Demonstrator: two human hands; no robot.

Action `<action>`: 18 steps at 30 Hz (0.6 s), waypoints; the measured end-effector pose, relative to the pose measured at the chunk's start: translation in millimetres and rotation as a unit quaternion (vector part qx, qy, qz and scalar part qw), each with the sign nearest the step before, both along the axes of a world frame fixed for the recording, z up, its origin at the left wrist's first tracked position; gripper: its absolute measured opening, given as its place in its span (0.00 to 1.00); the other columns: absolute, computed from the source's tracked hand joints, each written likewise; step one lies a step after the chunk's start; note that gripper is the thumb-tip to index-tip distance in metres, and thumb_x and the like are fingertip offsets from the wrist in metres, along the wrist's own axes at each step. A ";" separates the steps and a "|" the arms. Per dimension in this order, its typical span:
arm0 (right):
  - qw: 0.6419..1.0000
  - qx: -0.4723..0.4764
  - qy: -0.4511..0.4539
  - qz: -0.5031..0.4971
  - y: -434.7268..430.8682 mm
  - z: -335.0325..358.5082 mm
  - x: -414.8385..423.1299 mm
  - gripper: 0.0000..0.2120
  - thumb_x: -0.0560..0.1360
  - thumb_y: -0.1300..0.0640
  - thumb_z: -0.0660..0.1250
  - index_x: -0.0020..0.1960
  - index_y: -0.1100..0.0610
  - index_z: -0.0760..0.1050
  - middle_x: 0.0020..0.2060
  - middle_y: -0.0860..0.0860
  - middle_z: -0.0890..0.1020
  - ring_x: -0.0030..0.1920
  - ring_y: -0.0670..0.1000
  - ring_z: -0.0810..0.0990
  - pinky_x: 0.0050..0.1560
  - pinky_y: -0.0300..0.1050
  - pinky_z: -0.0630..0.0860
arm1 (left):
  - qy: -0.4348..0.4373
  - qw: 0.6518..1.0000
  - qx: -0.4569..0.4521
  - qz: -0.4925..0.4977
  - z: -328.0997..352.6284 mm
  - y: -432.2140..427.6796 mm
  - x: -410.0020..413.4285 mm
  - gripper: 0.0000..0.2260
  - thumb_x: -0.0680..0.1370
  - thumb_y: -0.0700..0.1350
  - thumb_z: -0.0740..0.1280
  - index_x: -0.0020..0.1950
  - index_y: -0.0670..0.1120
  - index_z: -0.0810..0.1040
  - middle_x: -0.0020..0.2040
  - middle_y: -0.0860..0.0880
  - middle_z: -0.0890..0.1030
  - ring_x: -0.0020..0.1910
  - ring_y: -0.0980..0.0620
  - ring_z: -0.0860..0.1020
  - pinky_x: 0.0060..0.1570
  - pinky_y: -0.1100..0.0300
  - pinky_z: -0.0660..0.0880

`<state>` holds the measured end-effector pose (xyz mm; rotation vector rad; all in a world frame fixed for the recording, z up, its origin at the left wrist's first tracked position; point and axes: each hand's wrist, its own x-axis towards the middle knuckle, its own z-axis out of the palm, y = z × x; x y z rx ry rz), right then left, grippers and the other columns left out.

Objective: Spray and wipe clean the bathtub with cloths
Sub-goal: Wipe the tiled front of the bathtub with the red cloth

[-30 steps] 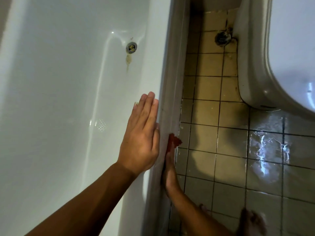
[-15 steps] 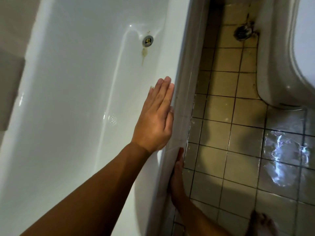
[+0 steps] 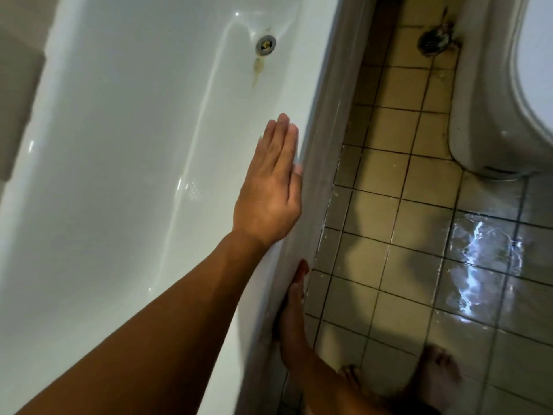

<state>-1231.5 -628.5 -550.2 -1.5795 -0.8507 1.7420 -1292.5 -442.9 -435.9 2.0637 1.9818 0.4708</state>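
Seen from above, a white bathtub point(image 3: 134, 130) fills the left side of the view, with its drain point(image 3: 265, 45) near the top and a yellowish stain point(image 3: 257, 70) trailing just below it. The left hand point(image 3: 269, 187) is laid flat against the tub's near edge, fingers straight and pressed together, holding nothing. The right hand point(image 3: 293, 319) is seen edge-on lower down, stretched along the tub's outer panel point(image 3: 335, 130), and a small reddish scrap, probably a cloth point(image 3: 304, 265), shows at its fingertips. Whether the cloth is pinched or only pressed flat cannot be told. Beige floor tiles point(image 3: 389, 223) lie to the right, wet and shining in one patch point(image 3: 478, 259), with a toilet point(image 3: 490, 115) beyond and a bare foot point(image 3: 437, 372) at the bottom. No spray bottle is in sight. The step in hand is judged to be wiping the outer panel. It would be done well if the cloth were kept flat under the fingers and drawn in long overlapping strokes along the panel, with the body steadied by the left hand on the edge. Care should be taken on the wet tiles, where a bare foot could slip. The stain under the drain appears untouched and would need spray and firmer rubbing.
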 end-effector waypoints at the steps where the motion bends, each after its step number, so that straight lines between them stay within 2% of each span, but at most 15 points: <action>1: 0.999 -0.030 0.014 0.000 8.3 1.5 1.3 0.33 0.74 0.21 0.49 0.77 0.27 0.53 0.79 0.43 0.64 0.76 0.49 0.66 0.77 0.62 0.62 | 0.001 1.000 -0.005 -0.002 1.5 -17.8 1.2 0.24 0.87 0.45 0.54 0.82 0.41 0.55 0.83 0.45 0.52 0.82 0.51 0.47 0.81 0.49 0.51; 2: 0.997 -0.051 0.047 -0.015 24.8 3.3 3.2 0.38 0.72 0.19 0.49 0.79 0.31 0.55 0.78 0.44 0.66 0.76 0.49 0.67 0.77 0.60 0.62 | 0.005 1.000 -0.009 -0.009 2.3 -34.8 1.8 0.25 0.86 0.45 0.54 0.82 0.41 0.55 0.83 0.44 0.52 0.83 0.49 0.47 0.80 0.47 0.52; 3: 0.998 -0.041 0.036 -0.033 51.2 10.1 4.7 0.41 0.72 0.19 0.50 0.80 0.36 0.54 0.78 0.46 0.66 0.77 0.50 0.65 0.78 0.59 0.61 | 0.006 1.000 -0.013 -0.012 2.3 -49.5 1.1 0.25 0.86 0.45 0.55 0.82 0.40 0.55 0.83 0.44 0.53 0.83 0.49 0.48 0.80 0.45 0.53; 5: 0.997 0.053 0.039 -0.034 102.2 22.0 5.9 0.34 0.81 0.31 0.53 0.82 0.42 0.50 0.81 0.48 0.59 0.80 0.50 0.60 0.79 0.56 0.58 | 0.004 1.000 -0.021 -0.007 0.6 -71.6 -1.4 0.25 0.86 0.45 0.56 0.82 0.40 0.56 0.83 0.43 0.54 0.83 0.47 0.48 0.79 0.43 0.54; 6: 0.995 0.061 0.053 -0.052 120.7 18.3 3.0 0.31 0.83 0.38 0.54 0.83 0.44 0.51 0.81 0.51 0.60 0.80 0.51 0.61 0.79 0.56 0.59 | 0.008 1.000 -0.023 -0.007 -0.1 -74.8 -2.1 0.25 0.86 0.45 0.56 0.82 0.40 0.56 0.83 0.43 0.54 0.83 0.47 0.49 0.79 0.42 0.54; 8: 0.989 0.004 0.129 -0.077 117.2 9.8 -6.9 0.27 0.85 0.42 0.54 0.82 0.46 0.55 0.79 0.54 0.64 0.77 0.54 0.66 0.76 0.59 0.65 | 0.010 1.000 -0.021 -0.007 -0.1 -73.7 -2.6 0.26 0.85 0.46 0.56 0.81 0.39 0.57 0.82 0.42 0.55 0.82 0.46 0.50 0.79 0.41 0.55; 10: 0.982 -0.045 0.173 -0.060 69.8 1.9 -9.1 0.24 0.87 0.44 0.51 0.82 0.46 0.56 0.78 0.53 0.66 0.76 0.52 0.67 0.76 0.62 0.66 | 0.007 1.000 -0.015 -0.012 0.5 -71.5 -2.9 0.25 0.85 0.45 0.57 0.81 0.39 0.58 0.82 0.41 0.56 0.82 0.45 0.51 0.79 0.41 0.55; 12: 0.969 -0.097 0.219 -0.064 5.3 -10.9 -4.4 0.24 0.86 0.38 0.47 0.81 0.36 0.51 0.80 0.44 0.62 0.78 0.47 0.63 0.77 0.58 0.64 | 0.009 1.000 -0.014 -0.012 0.9 -70.7 -4.1 0.25 0.85 0.44 0.57 0.81 0.38 0.58 0.82 0.41 0.56 0.82 0.45 0.51 0.79 0.42 0.56; 14: 0.967 -0.129 0.212 -0.057 -17.0 -15.5 -4.4 0.27 0.80 0.27 0.47 0.79 0.29 0.51 0.80 0.41 0.60 0.80 0.49 0.58 0.78 0.62 0.58 | 0.009 1.000 -0.011 -0.012 0.6 -72.3 -3.7 0.24 0.86 0.43 0.58 0.81 0.37 0.59 0.82 0.40 0.57 0.82 0.44 0.52 0.79 0.42 0.56; 15: 0.961 -0.167 0.207 -0.072 -9.6 -17.0 -5.1 0.30 0.77 0.24 0.50 0.78 0.29 0.55 0.80 0.43 0.63 0.80 0.51 0.60 0.77 0.64 0.60 | 0.009 1.000 -0.009 -0.015 0.0 -72.6 -3.3 0.24 0.86 0.42 0.58 0.80 0.37 0.59 0.82 0.40 0.57 0.82 0.43 0.52 0.79 0.43 0.56; 16: 0.967 -0.185 0.153 -0.082 2.6 -23.0 -6.4 0.31 0.76 0.23 0.52 0.77 0.32 0.61 0.77 0.46 0.68 0.78 0.53 0.65 0.76 0.63 0.64 | 0.008 1.000 -0.006 -0.017 -0.4 -72.9 -2.7 0.24 0.86 0.43 0.57 0.80 0.36 0.59 0.81 0.39 0.58 0.82 0.43 0.53 0.79 0.42 0.56; 17: 0.959 -0.206 0.159 -0.110 19.0 -24.8 -7.4 0.29 0.78 0.26 0.54 0.75 0.36 0.66 0.74 0.48 0.73 0.75 0.53 0.70 0.74 0.60 0.67 | 0.007 1.000 -0.003 -0.020 -0.9 -69.8 -1.2 0.24 0.86 0.43 0.57 0.80 0.36 0.60 0.81 0.39 0.58 0.82 0.42 0.53 0.78 0.42 0.56; 18: 0.945 -0.208 0.205 -0.146 33.5 -15.4 -9.1 0.26 0.81 0.30 0.54 0.75 0.39 0.67 0.73 0.50 0.74 0.73 0.53 0.72 0.74 0.58 0.68 | 0.006 1.000 -0.002 -0.018 -1.0 -72.3 -2.5 0.24 0.86 0.44 0.56 0.80 0.36 0.60 0.81 0.39 0.59 0.82 0.42 0.54 0.78 0.42 0.57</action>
